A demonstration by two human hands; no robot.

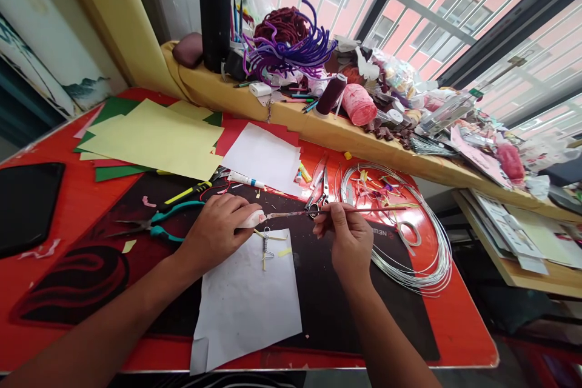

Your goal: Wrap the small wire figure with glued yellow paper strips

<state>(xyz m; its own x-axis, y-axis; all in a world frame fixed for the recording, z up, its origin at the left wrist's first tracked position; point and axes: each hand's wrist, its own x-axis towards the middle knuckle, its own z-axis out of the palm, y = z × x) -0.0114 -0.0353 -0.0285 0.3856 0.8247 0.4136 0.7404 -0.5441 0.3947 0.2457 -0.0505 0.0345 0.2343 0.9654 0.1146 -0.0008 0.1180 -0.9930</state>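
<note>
My left hand (pixel 222 225) is closed around a small white squeeze bottle (pixel 250 218), whose tip points right. Between the finger and thumb of my right hand (pixel 348 236) is a thin reddish-brown stick (pixel 384 210). The stick's left end reaches to the bottle's tip, and a whitish smear shows there; whether they touch I cannot tell. Below the bottle, a small twisted wire figure (pixel 267 247) with yellow ends lies on a white paper sheet (pixel 252 309). A yellow paper scrap (pixel 285 252) rests beside it.
Teal-handled pliers (pixel 159 221) lie left of my left hand. Scissors (pixel 324 188) and a coil of silver wire (pixel 439 254) are near my right hand. Coloured paper sheets (pixel 154 139) lie at the back left. Yarn, a black flask (pixel 215 18) and craft supplies crowd the windowsill.
</note>
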